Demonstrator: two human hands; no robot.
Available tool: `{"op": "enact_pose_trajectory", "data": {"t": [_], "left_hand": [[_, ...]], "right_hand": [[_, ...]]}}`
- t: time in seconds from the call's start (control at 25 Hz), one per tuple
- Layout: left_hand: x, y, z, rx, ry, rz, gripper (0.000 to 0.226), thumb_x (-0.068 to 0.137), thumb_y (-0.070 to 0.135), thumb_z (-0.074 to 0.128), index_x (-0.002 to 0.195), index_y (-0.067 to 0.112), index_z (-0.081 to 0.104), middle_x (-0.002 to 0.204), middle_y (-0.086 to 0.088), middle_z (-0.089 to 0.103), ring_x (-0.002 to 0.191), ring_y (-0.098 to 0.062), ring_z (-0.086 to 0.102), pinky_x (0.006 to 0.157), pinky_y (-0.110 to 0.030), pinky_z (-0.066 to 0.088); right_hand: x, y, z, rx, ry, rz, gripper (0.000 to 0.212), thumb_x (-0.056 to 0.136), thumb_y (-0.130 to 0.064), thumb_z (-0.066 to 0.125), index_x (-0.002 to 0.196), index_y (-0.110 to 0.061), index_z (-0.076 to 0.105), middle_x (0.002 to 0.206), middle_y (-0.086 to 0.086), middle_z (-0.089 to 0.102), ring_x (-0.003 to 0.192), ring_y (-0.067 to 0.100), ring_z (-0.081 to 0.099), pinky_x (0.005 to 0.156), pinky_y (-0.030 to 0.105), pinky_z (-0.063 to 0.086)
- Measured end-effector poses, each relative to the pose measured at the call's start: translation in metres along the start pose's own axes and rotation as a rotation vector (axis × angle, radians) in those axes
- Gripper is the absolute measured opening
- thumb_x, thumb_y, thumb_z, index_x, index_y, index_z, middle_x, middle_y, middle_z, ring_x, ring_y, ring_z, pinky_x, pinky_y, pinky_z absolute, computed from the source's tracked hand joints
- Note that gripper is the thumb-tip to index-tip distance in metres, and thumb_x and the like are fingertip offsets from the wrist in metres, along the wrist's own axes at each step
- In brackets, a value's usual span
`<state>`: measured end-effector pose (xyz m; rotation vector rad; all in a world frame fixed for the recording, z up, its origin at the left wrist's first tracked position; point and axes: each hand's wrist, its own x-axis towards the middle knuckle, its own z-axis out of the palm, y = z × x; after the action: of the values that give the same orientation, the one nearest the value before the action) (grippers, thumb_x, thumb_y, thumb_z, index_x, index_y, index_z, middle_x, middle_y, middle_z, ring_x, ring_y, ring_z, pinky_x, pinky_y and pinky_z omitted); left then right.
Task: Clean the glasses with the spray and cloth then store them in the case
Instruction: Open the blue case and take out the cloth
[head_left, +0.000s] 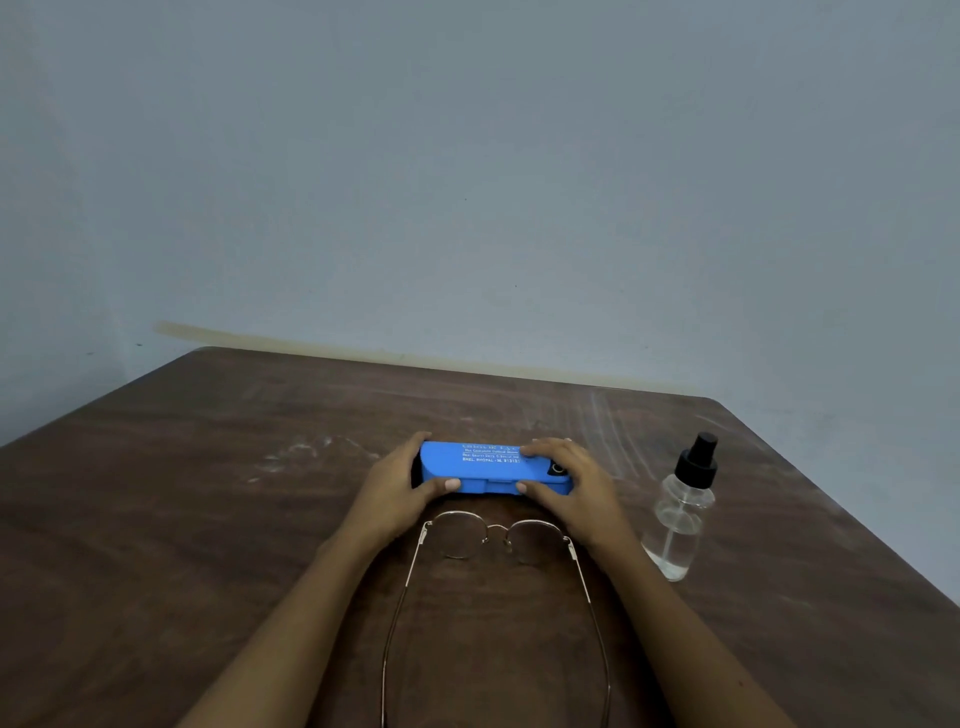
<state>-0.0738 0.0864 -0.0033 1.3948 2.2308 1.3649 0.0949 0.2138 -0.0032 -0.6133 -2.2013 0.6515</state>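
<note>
On the dark wooden bench (208, 519), the left hand (400, 483) is gripping the left end of the closed blue case (483, 467), thumb on its near edge. The right hand (566, 483) is clasping the right end, fingers curled over the lid. The glasses (496, 540) are lying unfolded just before the case, between the forearms. A clear spray bottle (680, 514) is standing upright further right.
</note>
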Motion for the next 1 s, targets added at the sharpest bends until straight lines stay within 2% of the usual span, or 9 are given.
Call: {"op": "enact_pose_trajectory", "data": {"t": [0.12,0.2,0.32,0.4,0.48,0.56,0.68,0.76,1.0], "left_hand": [[-0.001,0.002,0.000,-0.009,-0.011,-0.016,0.068,0.081,0.030,0.064,0.140,0.015,0.032,0.139,-0.010,0.046,0.126,-0.023,0.044,0.096,-0.028,0.035],[-0.002,0.004,0.000,-0.026,-0.012,-0.034,0.070,0.082,0.030,0.062,0.142,0.015,0.029,0.144,-0.010,0.042,0.131,-0.022,0.040,0.100,-0.028,0.033],[-0.001,0.005,-0.001,-0.023,-0.017,-0.036,0.070,0.084,0.030,0.061,0.142,0.014,0.026,0.146,-0.010,0.038,0.133,-0.022,0.037,0.102,-0.027,0.032],[-0.001,0.006,-0.001,-0.019,-0.024,-0.040,0.070,0.084,0.029,0.060,0.142,0.013,0.026,0.146,-0.011,0.038,0.133,-0.023,0.037,0.101,-0.027,0.031],[-0.001,0.006,-0.001,-0.016,-0.027,-0.049,0.069,0.084,0.027,0.061,0.142,0.013,0.027,0.146,-0.011,0.038,0.133,-0.023,0.036,0.102,-0.026,0.030],[0.000,0.007,-0.002,-0.017,-0.023,-0.061,0.069,0.083,0.026,0.062,0.141,0.012,0.028,0.145,-0.011,0.039,0.133,-0.023,0.036,0.102,-0.027,0.030],[0.001,0.007,-0.002,-0.013,-0.023,-0.075,0.069,0.082,0.027,0.062,0.141,0.013,0.029,0.145,-0.011,0.040,0.133,-0.024,0.037,0.103,-0.028,0.031],[0.002,0.008,-0.002,0.006,-0.029,-0.078,0.068,0.083,0.027,0.061,0.141,0.013,0.028,0.145,-0.011,0.040,0.133,-0.024,0.036,0.104,-0.029,0.030],[0.001,0.010,-0.002,0.016,-0.025,-0.078,0.067,0.084,0.026,0.061,0.141,0.012,0.029,0.144,-0.011,0.041,0.133,-0.023,0.037,0.104,-0.028,0.030]], "right_hand": [[0.002,0.000,0.001,-0.026,-0.022,-0.021,0.034,0.073,-0.027,0.073,0.105,-0.020,0.067,0.106,-0.008,0.057,0.109,0.010,0.047,0.102,0.034,0.037],[0.002,0.002,0.003,-0.091,-0.039,-0.044,0.041,0.071,-0.041,0.068,0.109,-0.027,0.065,0.114,-0.008,0.059,0.112,0.010,0.048,0.101,0.037,0.037],[0.003,0.003,0.006,-0.211,-0.045,-0.111,0.053,0.068,-0.058,0.052,0.112,-0.032,0.063,0.119,-0.010,0.062,0.112,0.001,0.048,0.110,0.039,0.023],[0.005,0.004,0.006,-0.247,-0.031,-0.181,0.052,0.071,-0.056,0.050,0.111,-0.026,0.065,0.117,-0.006,0.065,0.108,0.004,0.054,0.110,0.037,0.025],[0.008,0.005,0.005,-0.257,-0.029,-0.244,0.043,0.075,-0.042,0.058,0.110,-0.018,0.066,0.115,0.001,0.067,0.107,0.014,0.060,0.102,0.037,0.042],[0.009,0.006,0.006,-0.307,-0.018,-0.334,0.038,0.076,-0.033,0.061,0.108,-0.013,0.067,0.112,0.005,0.069,0.103,0.020,0.064,0.091,0.036,0.052],[0.010,0.006,0.006,-0.411,0.009,-0.465,0.039,0.079,-0.034,0.053,0.103,-0.009,0.069,0.105,0.008,0.072,0.095,0.021,0.068,0.081,0.031,0.055],[0.012,0.007,0.005,-0.431,0.013,-0.503,0.039,0.079,-0.033,0.050,0.101,-0.006,0.069,0.102,0.009,0.072,0.092,0.023,0.069,0.074,0.033,0.058],[0.013,0.010,0.006,-0.464,0.002,-0.542,0.039,0.082,-0.031,0.049,0.103,-0.005,0.067,0.103,0.011,0.072,0.092,0.024,0.069,0.074,0.036,0.059]]}}
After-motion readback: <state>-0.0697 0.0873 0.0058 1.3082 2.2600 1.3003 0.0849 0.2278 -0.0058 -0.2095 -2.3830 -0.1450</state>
